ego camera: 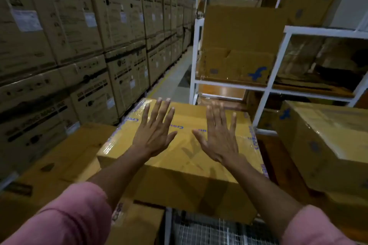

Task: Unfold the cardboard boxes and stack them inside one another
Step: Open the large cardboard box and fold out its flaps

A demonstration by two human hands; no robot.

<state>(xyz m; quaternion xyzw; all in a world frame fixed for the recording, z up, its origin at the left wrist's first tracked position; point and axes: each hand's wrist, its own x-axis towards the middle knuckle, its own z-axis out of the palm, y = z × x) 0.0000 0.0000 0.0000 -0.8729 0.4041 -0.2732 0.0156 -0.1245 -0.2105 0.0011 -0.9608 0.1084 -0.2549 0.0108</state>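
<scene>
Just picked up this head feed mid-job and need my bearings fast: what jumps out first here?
Two bare hands, left hand and right hand, are spread open, fingers straight, over the taped cardboard box at centre. A tall wall of stacked LG cartons fills the left side. On the right, a white metal rack holds more cardboard boxes, one with a blue logo.

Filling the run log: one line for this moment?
left hand: open | right hand: open | both over taped cardboard box | contact: cannot tell
</scene>
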